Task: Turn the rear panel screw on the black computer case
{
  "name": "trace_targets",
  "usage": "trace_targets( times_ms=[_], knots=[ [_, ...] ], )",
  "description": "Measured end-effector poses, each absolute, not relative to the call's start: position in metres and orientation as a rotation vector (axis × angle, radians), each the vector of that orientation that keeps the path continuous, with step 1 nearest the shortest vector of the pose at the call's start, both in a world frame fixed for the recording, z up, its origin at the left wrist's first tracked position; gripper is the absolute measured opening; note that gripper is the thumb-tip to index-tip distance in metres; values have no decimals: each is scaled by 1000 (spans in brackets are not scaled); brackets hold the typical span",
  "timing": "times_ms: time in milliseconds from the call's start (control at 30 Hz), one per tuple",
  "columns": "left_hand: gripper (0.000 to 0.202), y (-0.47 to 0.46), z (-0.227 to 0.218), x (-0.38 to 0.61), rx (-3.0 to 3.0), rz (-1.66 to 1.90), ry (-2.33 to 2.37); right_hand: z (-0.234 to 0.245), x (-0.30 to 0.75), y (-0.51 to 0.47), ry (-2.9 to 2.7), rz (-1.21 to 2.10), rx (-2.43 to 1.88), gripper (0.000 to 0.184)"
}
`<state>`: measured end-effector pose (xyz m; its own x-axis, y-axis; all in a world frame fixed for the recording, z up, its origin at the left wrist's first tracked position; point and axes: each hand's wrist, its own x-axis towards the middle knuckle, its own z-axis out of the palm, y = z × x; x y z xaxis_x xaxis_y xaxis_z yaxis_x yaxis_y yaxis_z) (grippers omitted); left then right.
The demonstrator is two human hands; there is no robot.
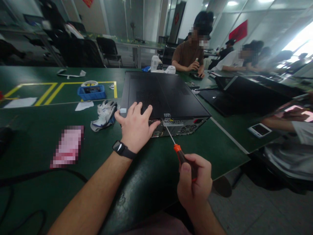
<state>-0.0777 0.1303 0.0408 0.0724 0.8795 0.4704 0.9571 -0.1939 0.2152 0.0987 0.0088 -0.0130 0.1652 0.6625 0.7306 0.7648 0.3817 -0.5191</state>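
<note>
L hand (135, 129) spread on PC case (171, 93); R hand (195, 187) gripping screwdriver (178, 150), tip at case edge. NB: press axially, avoid slips toward L hand.

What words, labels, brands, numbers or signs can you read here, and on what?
No text can be read.
Computer case: any markings on its rear panel are too small; the pale patch beside the left hand shows no legible lettering.
Screwdriver: none legible.
Pink item: pixelated.
Red banner in the background: too blurred.
</note>
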Motion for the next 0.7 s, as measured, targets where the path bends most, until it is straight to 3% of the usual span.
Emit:
trace_targets(
  times_ms=[700],
  knots=[
    [49, 128, 45, -76, -2186, -775, -1909, -5, 98, 12, -1591, -172, -1289, 23]
  ],
)
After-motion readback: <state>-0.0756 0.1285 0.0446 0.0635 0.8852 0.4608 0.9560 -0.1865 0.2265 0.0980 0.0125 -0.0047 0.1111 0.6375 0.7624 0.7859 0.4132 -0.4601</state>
